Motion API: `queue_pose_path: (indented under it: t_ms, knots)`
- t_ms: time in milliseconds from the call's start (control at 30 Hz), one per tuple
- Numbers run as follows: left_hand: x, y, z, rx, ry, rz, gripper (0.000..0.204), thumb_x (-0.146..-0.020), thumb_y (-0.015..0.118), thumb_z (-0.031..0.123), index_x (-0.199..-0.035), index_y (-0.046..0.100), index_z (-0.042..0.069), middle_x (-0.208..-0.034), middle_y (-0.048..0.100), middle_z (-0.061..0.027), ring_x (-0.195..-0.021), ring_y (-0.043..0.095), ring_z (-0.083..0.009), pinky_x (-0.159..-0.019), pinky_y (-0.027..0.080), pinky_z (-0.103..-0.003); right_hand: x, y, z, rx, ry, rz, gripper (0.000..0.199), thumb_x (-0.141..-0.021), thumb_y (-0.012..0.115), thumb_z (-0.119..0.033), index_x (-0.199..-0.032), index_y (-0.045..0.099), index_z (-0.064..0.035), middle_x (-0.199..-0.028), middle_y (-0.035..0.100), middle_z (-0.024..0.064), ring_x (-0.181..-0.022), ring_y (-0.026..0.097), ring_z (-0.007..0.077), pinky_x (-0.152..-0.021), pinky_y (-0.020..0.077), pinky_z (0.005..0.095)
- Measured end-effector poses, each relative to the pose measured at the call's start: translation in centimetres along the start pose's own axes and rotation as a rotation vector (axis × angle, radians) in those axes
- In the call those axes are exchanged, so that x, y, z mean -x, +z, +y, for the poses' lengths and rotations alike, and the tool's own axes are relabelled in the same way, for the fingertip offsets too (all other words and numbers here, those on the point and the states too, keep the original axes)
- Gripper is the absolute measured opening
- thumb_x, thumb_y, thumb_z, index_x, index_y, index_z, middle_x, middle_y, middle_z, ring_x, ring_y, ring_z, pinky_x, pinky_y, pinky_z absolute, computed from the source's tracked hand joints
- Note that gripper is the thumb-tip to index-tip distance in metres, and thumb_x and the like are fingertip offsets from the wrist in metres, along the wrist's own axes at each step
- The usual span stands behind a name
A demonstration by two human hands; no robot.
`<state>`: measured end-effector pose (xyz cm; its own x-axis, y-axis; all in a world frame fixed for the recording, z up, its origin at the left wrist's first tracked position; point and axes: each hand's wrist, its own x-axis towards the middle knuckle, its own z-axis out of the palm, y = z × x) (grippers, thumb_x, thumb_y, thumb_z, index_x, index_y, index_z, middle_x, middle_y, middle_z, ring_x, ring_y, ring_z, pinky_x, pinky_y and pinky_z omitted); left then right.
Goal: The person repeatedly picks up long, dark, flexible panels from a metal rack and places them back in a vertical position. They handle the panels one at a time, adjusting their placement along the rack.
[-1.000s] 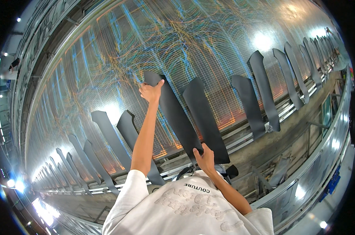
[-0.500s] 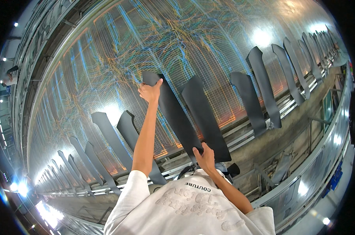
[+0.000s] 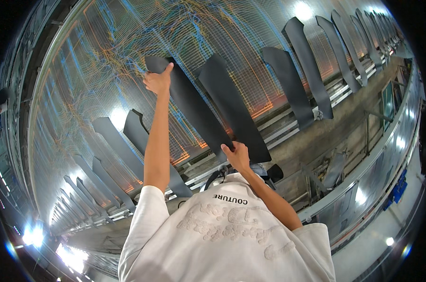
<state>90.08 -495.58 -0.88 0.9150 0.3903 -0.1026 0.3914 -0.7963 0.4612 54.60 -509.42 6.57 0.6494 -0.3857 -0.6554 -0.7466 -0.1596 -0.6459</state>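
A long dark grey panel [image 3: 189,101] with an angled top end lies between my hands, slanting down toward my body. My left hand [image 3: 158,81] grips its far end, the thumb on the upper face and the fingers at the left edge. At its near end my right hand [image 3: 237,155] pinches the corner between thumb and fingers. Just right of it lies a second panel [image 3: 231,108] of like shape, its lower part beside my right hand. Past my left forearm, a further panel [image 3: 136,129] is partly covered by the arm.
The panels rest on a wide shiny surface [image 3: 123,61] marked with a grid and coloured lines. More panels [image 3: 288,84] stretch off to both sides in a row. A metal rail [image 3: 281,129] runs along the near edge, and a black rounded object [image 3: 275,173] sits close to my waist.
The whole scene, hands included, has shifted up and somewhat left in the picture. Both hands keep their hold at the two ends of the same panel.
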Motion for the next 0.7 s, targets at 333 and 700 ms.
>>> queue_pose_path:
  t_ms: [333,700]
  knots:
    - [-0.3,0.3,-0.5,0.01,0.001,-0.029,0.095,-0.062,0.088,0.06,-0.119,0.063,-0.011,-0.128,0.059,-0.018,-0.128,0.046,-0.0396,-0.108,0.036,-0.058,-0.6,1.0,-0.2,0.192,0.003,0.103,0.042,-0.082,0.077,-0.037,-0.07,0.065,0.0017,-0.06,0.062,0.0192,-0.062,0.067,0.039,-0.058,0.0498,0.0462]
    - [0.0,0.1,-0.3,0.015,0.025,-0.019,0.098,-0.062,0.087,0.06,-0.118,0.061,-0.015,-0.129,0.059,-0.0198,-0.127,0.046,-0.0394,-0.108,0.036,-0.058,-0.9,1.4,-0.4,0.274,0.039,0.107,0.039,-0.083,0.077,-0.036,-0.077,0.068,0.0014,-0.071,0.067,0.0219,-0.074,0.069,0.0422,-0.068,0.0531,0.0493]
